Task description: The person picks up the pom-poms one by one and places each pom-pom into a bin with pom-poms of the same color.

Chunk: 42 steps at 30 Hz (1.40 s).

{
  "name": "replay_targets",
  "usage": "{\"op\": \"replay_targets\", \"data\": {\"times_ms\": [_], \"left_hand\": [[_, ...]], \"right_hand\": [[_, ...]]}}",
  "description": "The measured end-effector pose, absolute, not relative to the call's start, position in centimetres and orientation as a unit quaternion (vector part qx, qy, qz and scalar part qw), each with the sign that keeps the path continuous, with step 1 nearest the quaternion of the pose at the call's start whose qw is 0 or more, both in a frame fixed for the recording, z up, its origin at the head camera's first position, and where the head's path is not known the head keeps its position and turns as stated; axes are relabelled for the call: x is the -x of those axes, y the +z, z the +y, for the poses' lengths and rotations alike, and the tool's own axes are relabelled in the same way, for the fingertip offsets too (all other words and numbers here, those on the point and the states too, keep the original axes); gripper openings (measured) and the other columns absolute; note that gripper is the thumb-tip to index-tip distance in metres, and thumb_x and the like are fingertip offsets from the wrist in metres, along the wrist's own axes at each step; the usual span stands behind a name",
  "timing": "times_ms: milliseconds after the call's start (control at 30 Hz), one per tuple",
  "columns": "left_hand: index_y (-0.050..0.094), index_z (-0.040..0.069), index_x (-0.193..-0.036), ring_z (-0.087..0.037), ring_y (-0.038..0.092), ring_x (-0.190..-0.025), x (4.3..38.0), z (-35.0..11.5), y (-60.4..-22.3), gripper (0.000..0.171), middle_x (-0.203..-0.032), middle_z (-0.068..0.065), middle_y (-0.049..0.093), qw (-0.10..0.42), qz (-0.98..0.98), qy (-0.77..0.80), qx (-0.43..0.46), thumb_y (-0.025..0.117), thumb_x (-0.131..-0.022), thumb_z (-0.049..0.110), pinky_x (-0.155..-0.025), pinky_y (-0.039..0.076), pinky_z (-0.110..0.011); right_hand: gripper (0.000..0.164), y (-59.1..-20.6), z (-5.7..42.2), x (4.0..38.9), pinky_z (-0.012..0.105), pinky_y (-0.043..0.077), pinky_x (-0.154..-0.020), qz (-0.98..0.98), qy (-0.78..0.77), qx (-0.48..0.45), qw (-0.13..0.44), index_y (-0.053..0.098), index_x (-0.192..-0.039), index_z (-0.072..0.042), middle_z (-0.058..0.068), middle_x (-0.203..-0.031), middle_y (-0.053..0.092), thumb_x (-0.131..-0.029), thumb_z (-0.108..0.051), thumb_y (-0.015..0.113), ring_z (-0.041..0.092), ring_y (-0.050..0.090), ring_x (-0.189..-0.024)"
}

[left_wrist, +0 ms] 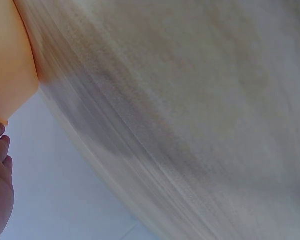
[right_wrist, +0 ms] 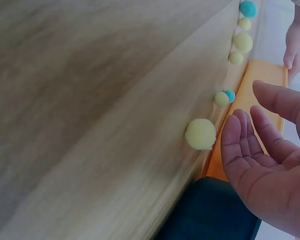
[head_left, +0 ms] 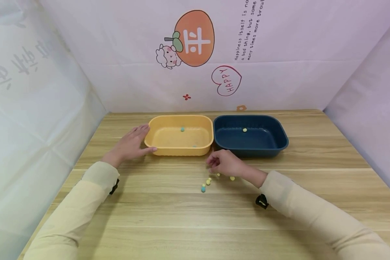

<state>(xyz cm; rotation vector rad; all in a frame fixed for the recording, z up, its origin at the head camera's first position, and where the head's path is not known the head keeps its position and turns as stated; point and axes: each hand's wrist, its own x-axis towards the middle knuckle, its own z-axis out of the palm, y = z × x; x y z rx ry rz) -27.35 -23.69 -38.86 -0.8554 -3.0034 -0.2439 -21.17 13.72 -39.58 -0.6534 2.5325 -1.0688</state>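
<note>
My left hand (head_left: 130,144) rests against the left end of a yellow tub (head_left: 178,151), thumb at its front rim, fingers along the side. In the left wrist view its fingers touch the tub's edge. My right hand (head_left: 225,164) hovers over the table just in front of where the tubs meet. Its fingers are loosely bent with a gap to the thumb, and nothing shows between them in the right wrist view. Beneath and beside it lie several small pom-poms: pale yellow ones (right_wrist: 200,134) and blue ones (right_wrist: 248,8). One blue pom-pom (right_wrist: 229,96) sits partly behind a yellow one.
A dark blue tub (head_left: 251,151) stands against the yellow tub's right end, with a yellow pom-pom (head_left: 245,130) inside. Blue pom-poms (head_left: 182,129) lie in the yellow tub. Behind both tubs, a printed white cloth (head_left: 133,83) hangs at the table's (head_left: 169,224) back edge.
</note>
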Motion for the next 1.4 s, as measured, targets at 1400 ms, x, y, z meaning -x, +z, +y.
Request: {"op": "replay_targets", "data": {"times_ms": [1400], "left_hand": [[0.023, -0.008, -0.15, -0.034, 0.017, -0.145, 27.3, -23.6, -39.0, 0.096, -0.157, -0.021, 0.02, 0.011, -0.958, -0.077, 0.276, 0.055, -0.091, 0.061, -0.117, 0.008, -0.043]], "right_hand": [[0.012, -40.6, 13.1, 21.8, 0.024, 0.051, -0.066, 0.901, -0.322, 0.249, 0.154, 0.071, -0.086, -0.007, -0.003, -0.078, 0.065, -0.079, 0.002, 0.076, 0.011, 0.058, -0.073]]}}
